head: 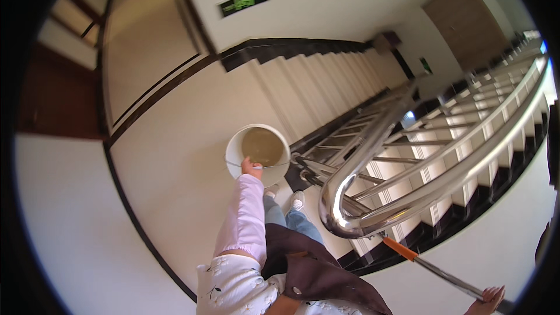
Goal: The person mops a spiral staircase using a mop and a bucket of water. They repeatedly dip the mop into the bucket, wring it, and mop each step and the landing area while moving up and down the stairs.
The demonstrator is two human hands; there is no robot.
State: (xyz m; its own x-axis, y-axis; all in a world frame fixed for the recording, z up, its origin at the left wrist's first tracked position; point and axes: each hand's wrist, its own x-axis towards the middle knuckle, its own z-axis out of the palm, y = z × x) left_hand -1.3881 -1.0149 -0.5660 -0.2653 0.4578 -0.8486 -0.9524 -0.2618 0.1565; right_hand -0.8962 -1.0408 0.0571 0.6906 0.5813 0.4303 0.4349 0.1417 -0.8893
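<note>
My left hand (pixel 252 168), in a pale pink oversleeve, grips the thin wire handle of a white plastic bucket (pixel 234 144). Cloudy brownish water (pixel 262 146) partly fills it. The bucket hangs or stands just in front of my feet; which of the two I cannot tell. At the lower right edge my right hand (pixel 488 299) is closed around a metal pole (pixel 450 278) with an orange section (pixel 399 248). The pole's far end is hidden behind the bend of the stair railing.
A polished metal handrail (pixel 345 210) bends close on my right. One flight of stairs (pixel 315 83) lies ahead, another flight (pixel 437 201) beyond the railing. A green exit sign (pixel 244 2) hangs on the wall. A dark brown door (pixel 61 96) is at left, above the pale landing floor (pixel 175 175).
</note>
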